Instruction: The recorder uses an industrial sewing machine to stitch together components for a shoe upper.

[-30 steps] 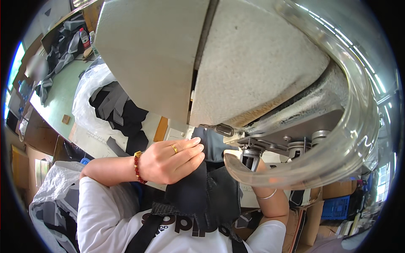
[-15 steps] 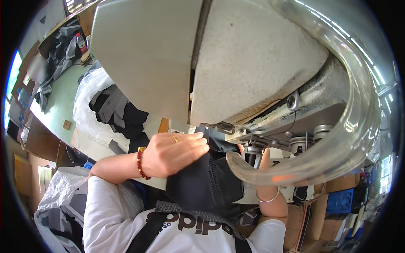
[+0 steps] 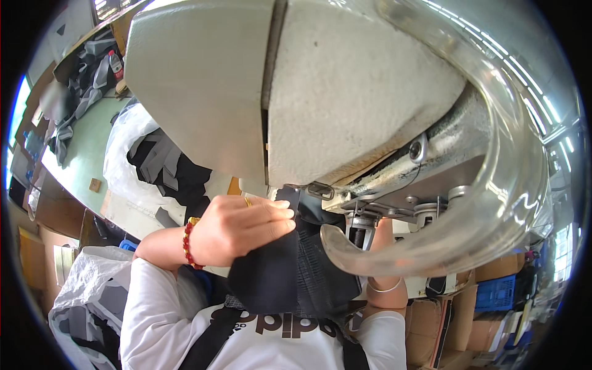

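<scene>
A dark black garment piece (image 3: pixel 265 277) with a ribbed, gathered strip (image 3: pixel 311 265) hangs over the table's near edge, below the sewing machine head (image 3: pixel 364 92). My left hand (image 3: pixel 240 225), wearing a ring and a red bead bracelet (image 3: pixel 189 243), has its fingers pressed together on the cloth's upper left edge. The cloth's far end runs under the metal presser area (image 3: pixel 320 190). My right forearm (image 3: pixel 383 246), with a thin bangle, reaches up behind the machine's metal parts and a clear curved tube (image 3: pixel 425 256); those hide the right hand and its fingers.
On the table to the left, a white plastic bag (image 3: pixel 120 160) holds black and grey cloth pieces (image 3: pixel 166 163). A small wooden block (image 3: pixel 95 185) and a bottle (image 3: pixel 115 65) lie farther off. Cardboard boxes (image 3: pixel 425 333) and a blue crate (image 3: pixel 495 293) stand at the right.
My left hand has shifted a little left and down with the cloth, which spreads wider. The view has shifted slightly, so the machine sits farther left. My right fingertips no longer show.
</scene>
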### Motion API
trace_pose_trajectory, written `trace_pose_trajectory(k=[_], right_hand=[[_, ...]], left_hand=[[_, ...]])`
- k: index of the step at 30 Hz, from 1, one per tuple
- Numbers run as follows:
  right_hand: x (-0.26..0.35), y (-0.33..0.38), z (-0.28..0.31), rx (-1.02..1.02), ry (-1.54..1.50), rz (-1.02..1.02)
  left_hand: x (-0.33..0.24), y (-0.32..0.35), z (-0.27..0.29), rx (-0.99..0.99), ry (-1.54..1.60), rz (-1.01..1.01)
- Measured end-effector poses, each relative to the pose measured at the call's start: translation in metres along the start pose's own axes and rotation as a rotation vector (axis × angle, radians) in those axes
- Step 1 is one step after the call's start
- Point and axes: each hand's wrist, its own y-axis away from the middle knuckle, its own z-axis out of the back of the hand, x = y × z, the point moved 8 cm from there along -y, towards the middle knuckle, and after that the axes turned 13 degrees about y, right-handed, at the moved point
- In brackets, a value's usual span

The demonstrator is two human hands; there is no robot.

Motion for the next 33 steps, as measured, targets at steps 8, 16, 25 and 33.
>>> trace_pose_trajectory(k=[8,16,25,33], right_hand=[[0.001,0.003,-0.004,0.097,-0.070,-0.127],[-0.021,0.023,-0.028,0.157,-0.145,-0.198],[-0.090,0.080,-0.096,0.376,-0.205,-0.519],[-0.045,0.044,-0.044,0.367,-0.621,-0.251]], left_hand=[[-0.015,-0.001,-0.002,-0.019,-0.163,-0.113],[-0.010,0.000,-0.005,-0.040,-0.272,-0.144],[0.010,0.009,-0.012,-0.077,-0.224,-0.162],[0.004,0.002,0.000,-0.087,-0.213,-0.032]])
